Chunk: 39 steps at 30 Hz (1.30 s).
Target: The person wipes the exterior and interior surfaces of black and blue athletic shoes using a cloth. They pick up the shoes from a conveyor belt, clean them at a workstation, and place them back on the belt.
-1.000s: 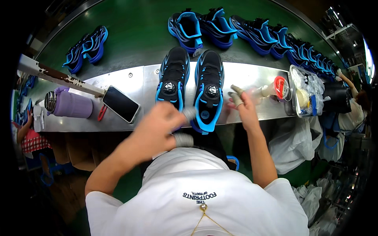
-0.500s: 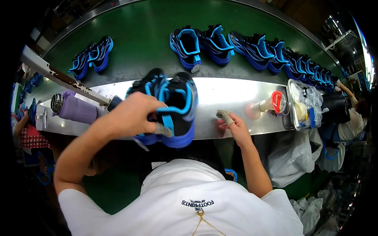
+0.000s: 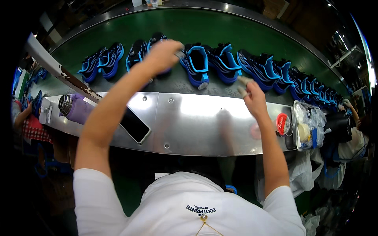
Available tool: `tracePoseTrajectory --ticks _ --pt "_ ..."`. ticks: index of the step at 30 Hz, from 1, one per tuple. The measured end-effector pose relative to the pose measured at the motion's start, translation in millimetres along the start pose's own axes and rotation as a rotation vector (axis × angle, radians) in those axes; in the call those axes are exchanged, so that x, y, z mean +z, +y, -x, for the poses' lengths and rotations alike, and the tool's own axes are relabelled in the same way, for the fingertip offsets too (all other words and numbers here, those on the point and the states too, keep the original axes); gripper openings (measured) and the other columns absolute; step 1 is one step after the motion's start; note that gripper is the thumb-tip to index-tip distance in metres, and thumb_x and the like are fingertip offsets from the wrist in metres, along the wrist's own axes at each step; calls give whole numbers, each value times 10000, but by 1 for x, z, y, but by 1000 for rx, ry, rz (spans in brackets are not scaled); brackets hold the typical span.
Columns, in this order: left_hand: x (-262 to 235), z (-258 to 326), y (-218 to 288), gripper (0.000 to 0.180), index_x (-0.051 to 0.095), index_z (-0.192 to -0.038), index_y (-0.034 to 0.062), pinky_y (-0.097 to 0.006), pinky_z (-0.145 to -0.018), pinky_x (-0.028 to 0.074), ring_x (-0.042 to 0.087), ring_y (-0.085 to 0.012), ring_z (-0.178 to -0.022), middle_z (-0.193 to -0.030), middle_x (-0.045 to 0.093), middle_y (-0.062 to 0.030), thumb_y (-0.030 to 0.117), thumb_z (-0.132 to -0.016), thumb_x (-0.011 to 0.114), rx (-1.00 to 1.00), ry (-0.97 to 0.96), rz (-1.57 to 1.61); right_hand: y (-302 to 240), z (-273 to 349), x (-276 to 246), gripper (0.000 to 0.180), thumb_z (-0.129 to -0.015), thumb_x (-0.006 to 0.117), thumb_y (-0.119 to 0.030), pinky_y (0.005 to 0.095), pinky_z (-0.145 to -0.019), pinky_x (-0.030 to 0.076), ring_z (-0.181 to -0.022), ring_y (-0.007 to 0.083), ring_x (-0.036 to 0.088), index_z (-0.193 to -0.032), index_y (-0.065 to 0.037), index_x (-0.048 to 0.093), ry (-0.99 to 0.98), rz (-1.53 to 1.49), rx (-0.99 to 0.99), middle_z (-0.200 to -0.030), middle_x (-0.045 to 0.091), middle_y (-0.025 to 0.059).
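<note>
Head view: shoes (image 3: 136, 53), toes away, heels nearer

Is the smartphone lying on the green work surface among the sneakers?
No, the smartphone lies on the metal ledge, nearer the person than the green work surface where the sneakers stand.

Left hand (image 3: 164, 56) blurred, one shoe (image 3: 157, 37) partly hidden behind it, phone (image 3: 134, 125) partly behind the forearm (image 3: 116, 102)

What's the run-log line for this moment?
left hand: at shoe pair, grip unclear | right hand: open, near central pair | phone: on metal ledge
</note>
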<state>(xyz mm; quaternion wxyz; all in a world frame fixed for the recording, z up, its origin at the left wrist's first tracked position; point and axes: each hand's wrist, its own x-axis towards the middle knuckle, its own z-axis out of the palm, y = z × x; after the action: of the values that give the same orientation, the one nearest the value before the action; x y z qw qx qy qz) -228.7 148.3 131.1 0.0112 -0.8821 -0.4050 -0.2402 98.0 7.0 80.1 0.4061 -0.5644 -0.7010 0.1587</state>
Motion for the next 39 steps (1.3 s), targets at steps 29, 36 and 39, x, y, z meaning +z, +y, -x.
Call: tracePoseTrajectory --ticks 29,36,39 --pt "-48 189 147 390 652 -1099 27 -333 -792 507 623 -256 -941 -1091 649 -107 165 -770 809 -247 -28 403 -125 109 -29 483 -755 757 -37 368 -829 525 -989 275 610 -1221 -120 663 -142 66 -34 -1142 605 122" --pt "-6 149 143 383 619 -1048 65 -403 -774 507 591 -304 -926 -1023 621 -88 -7 -683 709 66 -99 270 -72 76 17 600 -689 730 37 374 -849 507 -1005 320 579 -1257 -118 618 -178 219 -155 -1090 619 141" --pt "11 155 148 295 603 -955 62 -421 -648 502 608 -322 -789 -797 538 -104 -60 -690 647 -39 -14 306 -63 76 22 545 -692 693 56 377 -799 524 -934 325 622 -1212 -96 625 -174 129 -82 -993 650 134"
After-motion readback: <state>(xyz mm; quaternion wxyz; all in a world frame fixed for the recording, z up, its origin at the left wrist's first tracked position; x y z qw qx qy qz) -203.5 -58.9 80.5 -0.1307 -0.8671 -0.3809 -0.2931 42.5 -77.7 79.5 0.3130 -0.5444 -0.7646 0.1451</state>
